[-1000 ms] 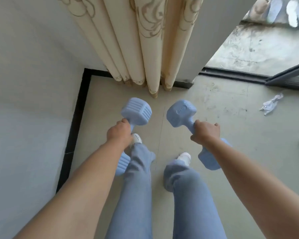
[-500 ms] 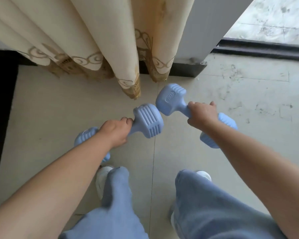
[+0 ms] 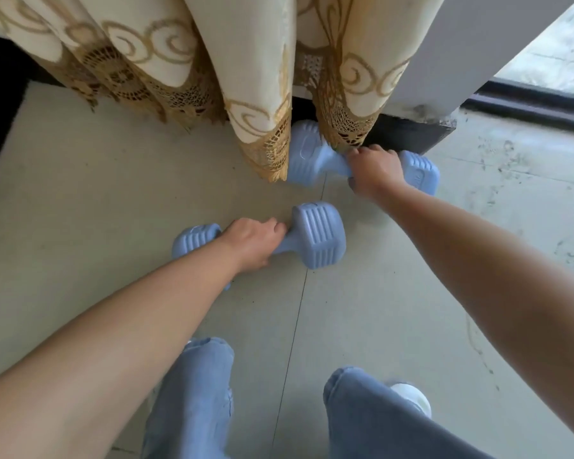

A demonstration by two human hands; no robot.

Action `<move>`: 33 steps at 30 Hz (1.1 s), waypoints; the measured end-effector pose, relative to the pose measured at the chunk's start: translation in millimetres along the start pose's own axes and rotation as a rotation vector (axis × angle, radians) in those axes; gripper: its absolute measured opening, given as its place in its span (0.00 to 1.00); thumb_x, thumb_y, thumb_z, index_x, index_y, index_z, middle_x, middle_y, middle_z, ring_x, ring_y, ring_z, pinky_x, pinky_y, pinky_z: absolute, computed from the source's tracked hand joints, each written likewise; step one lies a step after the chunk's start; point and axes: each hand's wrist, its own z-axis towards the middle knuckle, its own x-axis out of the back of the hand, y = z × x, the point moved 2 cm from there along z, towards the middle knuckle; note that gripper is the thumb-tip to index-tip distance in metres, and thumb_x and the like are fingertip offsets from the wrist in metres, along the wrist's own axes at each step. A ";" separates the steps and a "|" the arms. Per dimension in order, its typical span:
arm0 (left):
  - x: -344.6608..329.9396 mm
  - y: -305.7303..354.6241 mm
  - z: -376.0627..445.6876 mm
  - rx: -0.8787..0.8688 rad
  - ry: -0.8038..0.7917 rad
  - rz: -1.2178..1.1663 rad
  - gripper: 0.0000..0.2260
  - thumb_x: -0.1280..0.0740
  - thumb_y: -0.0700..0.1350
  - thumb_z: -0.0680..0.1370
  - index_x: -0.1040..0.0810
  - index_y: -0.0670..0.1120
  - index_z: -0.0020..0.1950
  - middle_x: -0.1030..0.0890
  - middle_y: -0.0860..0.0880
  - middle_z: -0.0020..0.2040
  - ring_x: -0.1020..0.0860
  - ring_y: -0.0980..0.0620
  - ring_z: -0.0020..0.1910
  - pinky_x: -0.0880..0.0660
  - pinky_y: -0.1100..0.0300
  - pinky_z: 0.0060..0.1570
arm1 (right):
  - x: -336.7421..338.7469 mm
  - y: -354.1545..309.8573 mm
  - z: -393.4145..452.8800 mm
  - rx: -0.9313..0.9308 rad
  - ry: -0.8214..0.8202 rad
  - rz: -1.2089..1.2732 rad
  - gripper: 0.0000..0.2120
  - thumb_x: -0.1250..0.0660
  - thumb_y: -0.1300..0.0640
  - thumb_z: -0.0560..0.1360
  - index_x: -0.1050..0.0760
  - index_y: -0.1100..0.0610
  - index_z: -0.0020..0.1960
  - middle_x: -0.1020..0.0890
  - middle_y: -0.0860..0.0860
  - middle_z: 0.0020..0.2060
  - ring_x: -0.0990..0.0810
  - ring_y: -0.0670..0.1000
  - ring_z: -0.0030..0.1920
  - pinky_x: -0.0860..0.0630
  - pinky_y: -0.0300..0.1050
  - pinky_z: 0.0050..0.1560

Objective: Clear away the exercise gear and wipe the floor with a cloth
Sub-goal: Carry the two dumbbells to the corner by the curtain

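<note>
Two light-blue plastic dumbbells lie low at the floor near the curtain. My left hand [image 3: 252, 245] grips the handle of the nearer dumbbell [image 3: 318, 235], which lies on the beige tile in the middle. My right hand [image 3: 373, 170] grips the handle of the farther dumbbell [image 3: 307, 154], set against the dark skirting; the curtain hem partly covers its left head, while its right head shows beyond my knuckles. Both arms reach forward and down.
A cream curtain [image 3: 246, 71] with gold lace hem hangs to the floor ahead. A grey wall corner [image 3: 444, 61] stands at the right, with a dark door track [image 3: 537, 104] beyond it. My legs in blue jeans [image 3: 193, 402] and a white shoe [image 3: 411, 397] are below.
Both hands have lowered the dumbbells from the air down to the floor. The right dumbbell moved forward under the curtain hem; the view has dropped closer to the floor.
</note>
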 end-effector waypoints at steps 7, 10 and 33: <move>-7.9 2.0 6.5 0.057 -0.044 -0.033 0.17 0.40 0.41 0.79 0.36 0.40 0.66 0.30 0.43 0.65 0.24 0.40 0.60 0.28 0.50 0.53 | -7.9 1.0 20.3 0.083 0.019 -0.098 0.20 0.39 0.64 0.74 0.31 0.60 0.66 0.23 0.60 0.59 0.30 0.61 0.62 0.37 0.53 0.63; -7.7 2.6 10.7 0.048 -0.049 -0.026 0.17 0.40 0.41 0.79 0.36 0.40 0.66 0.30 0.43 0.64 0.24 0.41 0.60 0.28 0.51 0.52 | -7.0 3.3 18.8 0.128 0.049 -0.132 0.20 0.41 0.65 0.74 0.32 0.61 0.66 0.23 0.61 0.59 0.28 0.61 0.61 0.38 0.53 0.64; 45.3 59.9 91.6 -0.212 0.152 0.163 0.16 0.42 0.37 0.78 0.36 0.40 0.66 0.31 0.42 0.63 0.24 0.41 0.58 0.28 0.50 0.45 | -44.6 53.5 -114.8 -0.306 0.142 0.883 0.19 0.41 0.60 0.79 0.33 0.61 0.69 0.28 0.55 0.67 0.24 0.57 0.61 0.32 0.42 0.63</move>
